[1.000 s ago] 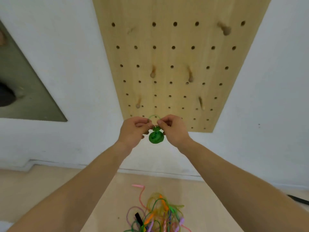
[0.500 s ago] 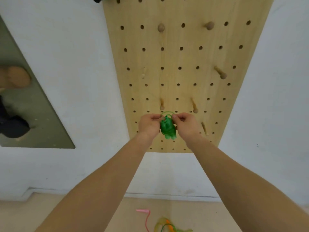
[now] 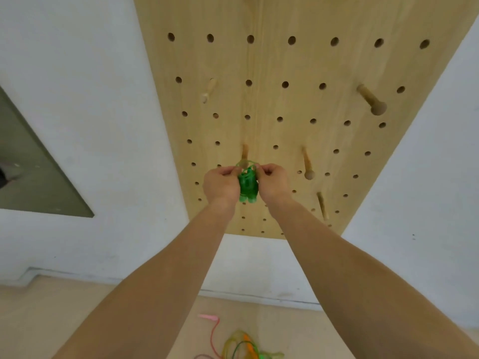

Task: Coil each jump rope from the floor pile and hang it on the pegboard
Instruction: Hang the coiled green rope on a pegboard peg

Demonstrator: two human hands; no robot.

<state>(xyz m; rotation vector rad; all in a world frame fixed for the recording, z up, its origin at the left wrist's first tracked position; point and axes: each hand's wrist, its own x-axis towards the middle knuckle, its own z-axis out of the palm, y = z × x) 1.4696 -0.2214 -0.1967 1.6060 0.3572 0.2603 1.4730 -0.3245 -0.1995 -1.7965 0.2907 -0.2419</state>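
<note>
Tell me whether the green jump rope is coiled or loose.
Coiled: the green jump rope is a tight bundle pinched between left hand and right hand, one loop raised at a wooden peg.

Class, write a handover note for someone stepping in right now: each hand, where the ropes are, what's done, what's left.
Left hand and right hand: each pinches the loop of the coiled green plastic jump rope, held at the tip of a wooden peg on the light wooden pegboard.
Done: green rope coiled.
Remaining: seat the loop, release; then coil the tangled coloured ropes on the floor.
</note>
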